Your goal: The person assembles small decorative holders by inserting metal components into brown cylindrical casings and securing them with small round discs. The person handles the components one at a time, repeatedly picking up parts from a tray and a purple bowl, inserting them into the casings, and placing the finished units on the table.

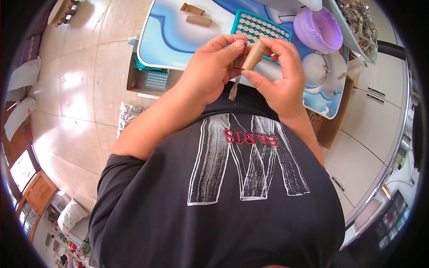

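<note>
My left hand [210, 67] is raised over the near edge of the table, its thumb and fingertips closed on a small dark brown part [238, 61]. A bundle of thin wires [233, 91] hangs below that part. Beside it, my right hand [288, 80] pinches a tan cylindrical tube [254, 56], held tilted between thumb and fingers. The two pieces are close together; whether they touch I cannot tell. Further back on the table lie a tan half-shell [198, 21] and a brown open casing [192, 9].
A teal tray [234, 24] with rows of round pieces lies behind my hands on the blue-and-white table [167, 49]. To its right stand a purple basket [302, 36] and a container of tangled wires [357, 22]. A box with teal trays [156, 79] sits below the table's left edge.
</note>
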{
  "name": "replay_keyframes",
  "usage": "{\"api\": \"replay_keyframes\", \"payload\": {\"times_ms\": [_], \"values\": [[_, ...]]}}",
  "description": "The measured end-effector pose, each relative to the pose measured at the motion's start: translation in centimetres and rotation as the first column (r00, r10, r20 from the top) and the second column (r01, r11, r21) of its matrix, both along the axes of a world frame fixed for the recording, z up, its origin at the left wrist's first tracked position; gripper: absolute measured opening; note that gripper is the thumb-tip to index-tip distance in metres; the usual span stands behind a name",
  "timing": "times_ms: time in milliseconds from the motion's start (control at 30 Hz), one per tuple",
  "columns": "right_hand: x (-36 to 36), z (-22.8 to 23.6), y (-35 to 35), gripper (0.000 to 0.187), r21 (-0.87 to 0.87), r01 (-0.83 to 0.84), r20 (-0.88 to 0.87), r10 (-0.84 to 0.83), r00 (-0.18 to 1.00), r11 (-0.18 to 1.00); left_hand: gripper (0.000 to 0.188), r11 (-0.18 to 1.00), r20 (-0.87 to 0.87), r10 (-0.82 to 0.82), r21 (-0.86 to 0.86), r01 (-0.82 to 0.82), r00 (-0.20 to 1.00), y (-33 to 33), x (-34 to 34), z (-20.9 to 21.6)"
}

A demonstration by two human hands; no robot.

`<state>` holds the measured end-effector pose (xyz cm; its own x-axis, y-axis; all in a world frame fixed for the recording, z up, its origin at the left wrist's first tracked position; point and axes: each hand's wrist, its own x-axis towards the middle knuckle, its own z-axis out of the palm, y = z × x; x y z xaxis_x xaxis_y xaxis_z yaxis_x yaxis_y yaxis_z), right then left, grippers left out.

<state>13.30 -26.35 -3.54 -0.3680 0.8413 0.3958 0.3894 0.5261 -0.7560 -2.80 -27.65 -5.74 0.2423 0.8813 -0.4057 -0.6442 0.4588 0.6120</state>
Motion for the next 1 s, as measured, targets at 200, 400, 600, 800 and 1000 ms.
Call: {"api": "replay_keyframes", "payload": {"times_ms": [200,400,600,800,1000], "values": [[1.3,-0.7,-0.2,0.054,0.004,-0.005,0.149,0.004,0.989,1.000,0.028,0.995,0.092,-0.101,-0.018,0.103,0.991,-0.2,0.4,0.5],[1.0,-0.5,-0.5,0.056,-0.017,-0.006,0.097,0.008,0.995,1.000,0.038,0.994,0.111,-0.096,-0.050,0.102,0.989,-0.3,0.3,0.7],[0.7,-0.6,-0.4,0.058,0.026,-0.046,0.105,0.043,0.994,0.999,0.042,0.997,0.088,-0.066,-0.045,0.070,0.994,-0.3,0.5,0.9],[0.6,-0.5,-0.1,0.058,0.041,-0.069,0.121,0.064,0.991,0.997,0.043,0.996,0.079,-0.082,-0.021,0.084,0.994,-0.3,0.5,1.0],[0.7,-0.1,-0.1,0.054,0.030,-0.080,0.173,0.073,0.982,0.996,0.042,0.997,0.048,-0.080,-0.016,0.081,0.996,-0.2,0.6,0.8]]}}
